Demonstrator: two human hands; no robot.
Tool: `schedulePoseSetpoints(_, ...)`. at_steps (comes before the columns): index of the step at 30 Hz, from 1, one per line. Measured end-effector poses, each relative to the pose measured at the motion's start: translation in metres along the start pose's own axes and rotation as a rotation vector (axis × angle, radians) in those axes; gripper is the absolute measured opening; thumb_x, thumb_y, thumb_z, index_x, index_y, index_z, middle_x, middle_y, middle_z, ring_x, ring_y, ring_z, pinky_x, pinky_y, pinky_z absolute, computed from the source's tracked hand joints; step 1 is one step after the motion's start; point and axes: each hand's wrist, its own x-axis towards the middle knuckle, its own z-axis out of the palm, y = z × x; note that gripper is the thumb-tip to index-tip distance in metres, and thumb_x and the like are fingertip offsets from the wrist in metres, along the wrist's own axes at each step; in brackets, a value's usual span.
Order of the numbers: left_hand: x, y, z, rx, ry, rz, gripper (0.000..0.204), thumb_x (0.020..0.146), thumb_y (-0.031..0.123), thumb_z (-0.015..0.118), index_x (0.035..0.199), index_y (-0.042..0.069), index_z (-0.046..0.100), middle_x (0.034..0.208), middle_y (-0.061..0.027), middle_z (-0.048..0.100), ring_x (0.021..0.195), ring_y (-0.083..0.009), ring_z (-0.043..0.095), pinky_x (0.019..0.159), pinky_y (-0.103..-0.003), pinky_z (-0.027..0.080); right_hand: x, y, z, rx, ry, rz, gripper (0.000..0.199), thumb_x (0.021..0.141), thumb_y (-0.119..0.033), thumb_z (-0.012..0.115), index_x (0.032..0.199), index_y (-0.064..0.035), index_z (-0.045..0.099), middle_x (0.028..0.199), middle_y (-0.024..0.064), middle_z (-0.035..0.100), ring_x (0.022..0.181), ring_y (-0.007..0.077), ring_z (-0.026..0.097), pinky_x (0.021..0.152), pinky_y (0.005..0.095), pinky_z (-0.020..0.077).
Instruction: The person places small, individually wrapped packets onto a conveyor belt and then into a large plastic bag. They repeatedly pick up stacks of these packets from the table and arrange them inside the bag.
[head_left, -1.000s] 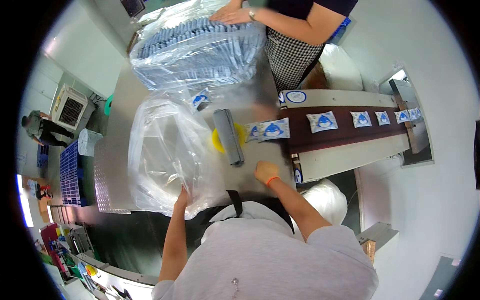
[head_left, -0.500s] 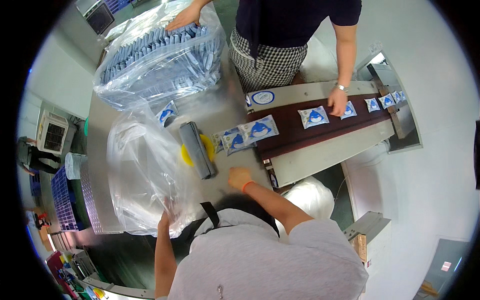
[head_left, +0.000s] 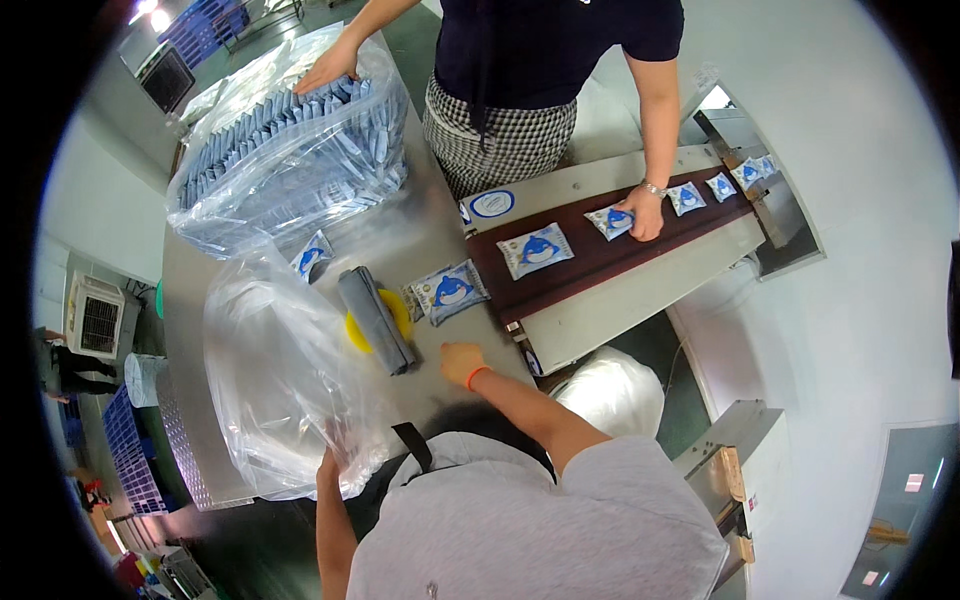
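Film of the clear plastic bag [head_left: 280, 360] veils your left hand [head_left: 335, 445] in the head view, the only 1 there is. The hand touches the bag at its near edge, where the film bunches, probably to control the loose edge nearest you; through the creases I cannot tell whether your fingers are clenched on it. The bag lies spread on your left side of the steel table [head_left: 430, 215], puffed and slack, with 1 loose packet [head_left: 312, 255] just past its far edge.

Your right hand [head_left: 462, 364] is curled into a fist with nothing visible in it, perhaps simply propped at the table. Its wrist wears an orange band [head_left: 478, 378]. Between your 2 hands, farther out, a grey roll [head_left: 375, 320] lies across a yellow round object [head_left: 358, 335], which may keep it from rolling.

Overlapping packets [head_left: 455, 290] lie beyond your right hand, where the brown belt [head_left: 590, 262] meets the table, presumably because it delivers them there. Across from you, a co-worker has 1 hand [head_left: 330, 68] on the upright rows in a filled bag [head_left: 290, 195], likely steadying them, and the other on a belt packet [head_left: 605, 221].
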Motion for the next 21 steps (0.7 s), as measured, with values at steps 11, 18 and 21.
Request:
schedulePoseSetpoints(11, 0.008, 0.001, 0.014, 0.029, 0.035, 0.043, 0.094, 0.083, 0.035, 0.068, 0.151, -0.001, 0.014, 0.155, -0.0326, 0.004, 0.144, -0.0487, 0.002, 0.119, -0.051, 0.005, -0.006, -0.006, 0.006, -0.021, -0.032, 0.126, 0.030, 0.081, -0.023, 0.057, 0.101, -0.0026, 0.066, 0.101, 0.0183, 0.070, 0.095, 0.0328, 0.069, 0.079, 0.0466, 0.0534)
schedulePoseSetpoints(18, 0.002, 0.021, -0.021, -0.376, -0.088, -0.139, 0.096, 0.084, 0.038, 0.066, 0.150, -0.005, 0.012, 0.155, -0.0342, -0.004, 0.145, -0.0472, -0.004, 0.120, -0.048, 0.003, 0.001, -0.025, 0.003, -0.110, -0.068, 0.091, 0.030, 0.081, -0.022, 0.056, 0.100, -0.0028, 0.068, 0.101, 0.0200, 0.070, 0.092, 0.0347, 0.069, 0.078, 0.0470, 0.0530)
schedulePoseSetpoints(21, 0.007, 0.043, -0.058, -0.503, -0.199, -0.236, 0.097, 0.085, 0.040, 0.065, 0.150, -0.006, 0.011, 0.154, -0.0348, -0.007, 0.145, -0.0465, -0.007, 0.120, -0.047, 0.002, -0.009, -0.032, -0.017, -0.083, -0.106, 0.059, 0.029, 0.077, -0.025, 0.055, 0.089, -0.0039, 0.072, 0.098, 0.0204, 0.070, 0.091, 0.0368, 0.068, 0.078, 0.0475, 0.0528)
